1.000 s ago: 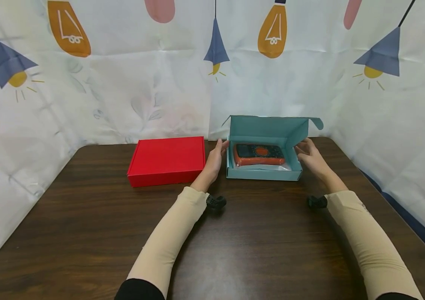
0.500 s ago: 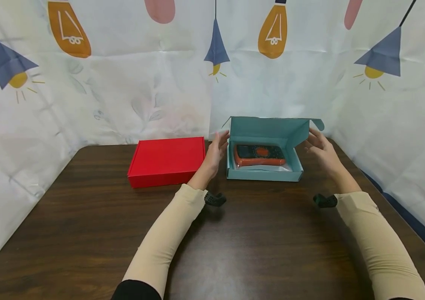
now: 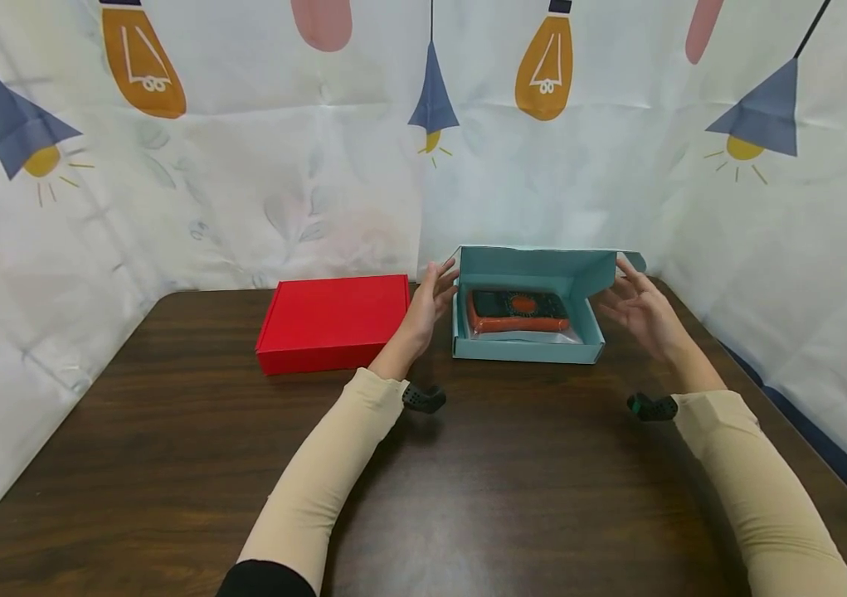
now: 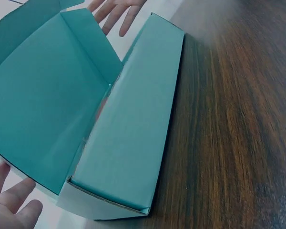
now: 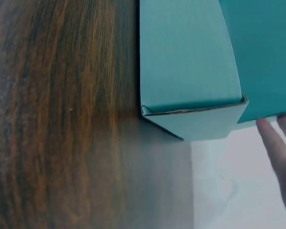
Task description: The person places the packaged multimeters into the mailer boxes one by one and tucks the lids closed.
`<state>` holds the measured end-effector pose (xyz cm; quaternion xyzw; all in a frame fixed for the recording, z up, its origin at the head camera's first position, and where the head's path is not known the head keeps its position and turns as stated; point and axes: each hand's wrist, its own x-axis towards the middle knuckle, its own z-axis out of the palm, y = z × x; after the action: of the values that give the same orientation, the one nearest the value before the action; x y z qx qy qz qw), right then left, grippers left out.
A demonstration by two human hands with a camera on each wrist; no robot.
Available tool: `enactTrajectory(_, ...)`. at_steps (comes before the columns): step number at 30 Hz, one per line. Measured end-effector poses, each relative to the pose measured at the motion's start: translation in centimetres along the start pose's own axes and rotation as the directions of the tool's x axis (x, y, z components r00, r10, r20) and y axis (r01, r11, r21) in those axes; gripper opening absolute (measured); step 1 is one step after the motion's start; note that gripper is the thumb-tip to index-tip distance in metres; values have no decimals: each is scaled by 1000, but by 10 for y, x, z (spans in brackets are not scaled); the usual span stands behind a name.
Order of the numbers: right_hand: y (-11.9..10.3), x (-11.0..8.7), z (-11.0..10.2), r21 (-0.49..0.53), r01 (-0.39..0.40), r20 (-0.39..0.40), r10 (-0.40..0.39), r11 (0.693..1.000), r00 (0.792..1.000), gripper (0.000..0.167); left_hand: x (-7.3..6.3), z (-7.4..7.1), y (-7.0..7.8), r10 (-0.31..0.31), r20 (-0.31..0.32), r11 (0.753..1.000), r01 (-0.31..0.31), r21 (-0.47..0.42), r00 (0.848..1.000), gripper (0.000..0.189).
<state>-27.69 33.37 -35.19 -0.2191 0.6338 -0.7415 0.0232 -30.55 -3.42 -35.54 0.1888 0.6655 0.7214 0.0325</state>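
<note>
A teal cardboard box (image 3: 523, 351) stands with its lid (image 3: 535, 264) raised at the back. Inside lies a plastic-wrapped orange packet (image 3: 520, 324) with a dark label. My left hand (image 3: 423, 313) is at the box's left side, fingers extended up by the lid's edge. At the opposite side, my right hand (image 3: 647, 313) has its fingers spread, the fingertips at the lid's right side flap. In the left wrist view the front wall (image 4: 128, 114) hides most of the packet. The right wrist view has the fingers (image 5: 274, 140) along the lid's edge; firm contact is hard to tell.
A closed red box (image 3: 337, 315) sits just left of my left hand. Both boxes are near the far edge of the dark wooden table (image 3: 520, 481). A white patterned curtain (image 3: 281, 182) hangs behind and on both sides.
The lid has tipped a little forward, its top edge lower now. My right hand has moved from the box's right wall up to the lid, its fingers spreading. My left hand's fingers have reached slightly higher.
</note>
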Motion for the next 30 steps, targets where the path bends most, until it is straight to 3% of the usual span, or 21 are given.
enactTrajectory(4, 3, -5, -6, 156, 69, 98, -85, 985, 992, 64, 0, -2, -2, 4, 8, 1000, -4, -9, 1000, 61)
enactTrajectory(7, 2, -7, -7, 208, 61, 122, -87, 976, 989, 63, -2, -3, -4, 2, 14, 1000, -1, -5, 1000, 61)
enactTrajectory(13, -1, -9, -6, 121, 10, 65, -18, 993, 998, 59, -5, -5, -4, -1, 35, 1000, 0, 22, 999, 61)
enactTrajectory(19, -6, -9, -6, 4, -8, 70, 8, 1000, 998, 62, -6, -10, -1, -10, 97, 996, 0, 95, 995, 62)
enactTrajectory(30, -5, -8, -7, -12, -11, 120, 12, 1000, 993, 53, -9, -14, 2, -45, 140, 992, 28, 125, 989, 62)
